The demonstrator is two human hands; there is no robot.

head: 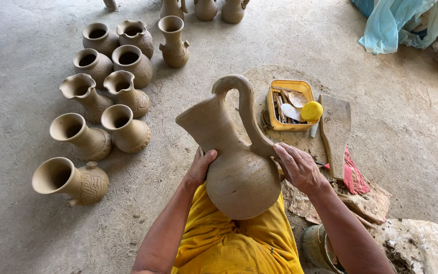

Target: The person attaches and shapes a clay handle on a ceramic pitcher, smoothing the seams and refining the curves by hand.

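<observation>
At the left of the frame, 9 unfired brown clay vases stand close together, with only narrow gaps between them. Bare grey concrete floor lies open at the far left edge, lower left and right of centre. Right of the tall unfired clay jug, a yellow plastic tool tray and a flat wooden paddle block the way.

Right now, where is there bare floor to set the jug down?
Bare concrete lies between the clay jug and the finished pots, and far right beyond the wooden paddle. Crowded: the pot cluster at left, and the yellow tray, rags and bucket beside the right hand.
</observation>
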